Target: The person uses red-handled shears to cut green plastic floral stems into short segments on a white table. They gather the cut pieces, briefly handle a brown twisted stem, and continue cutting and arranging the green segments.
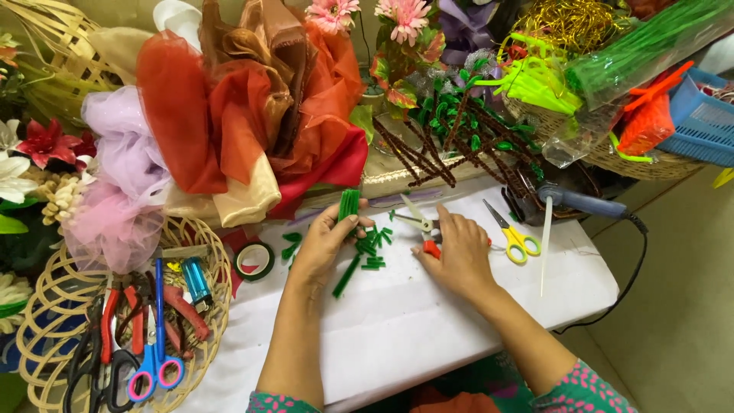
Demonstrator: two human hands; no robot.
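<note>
The head camera looks down at a white surface [459, 321] with craft stuff all around it.

The left hand [325, 241] pinches a little bundle of green sticks [349, 205] and holds it standing up, just above the surface. The fingers are curled tight around the bottom of the bundle.

The right hand [459, 252] is closed on a pair of red-handled scissors [422, 227]. The silver blades stick out toward the green bundle and are a bit open. The blades are near the bundle but do not touch it.

Between the two hands lies a small pile of cut green pieces [371, 248]. One longer green stick [346, 277] lies just under the left hand.

Yellow scissors [514, 237] lie on the surface just right of the right hand. A glue gun [581, 203] lies behind them, and a white glue stick [545, 245] points down from it.

A roll of green tape [254, 260] sits left of the left hand. Farther left is a woven basket tray [206, 237] with blue and pink scissors [157, 367], red pliers [183, 310] and a blue lighter [196, 281] in it.

Behind the hands is a heap of orange and red cloth [252, 99] and some pink flowers [405, 19]
</note>
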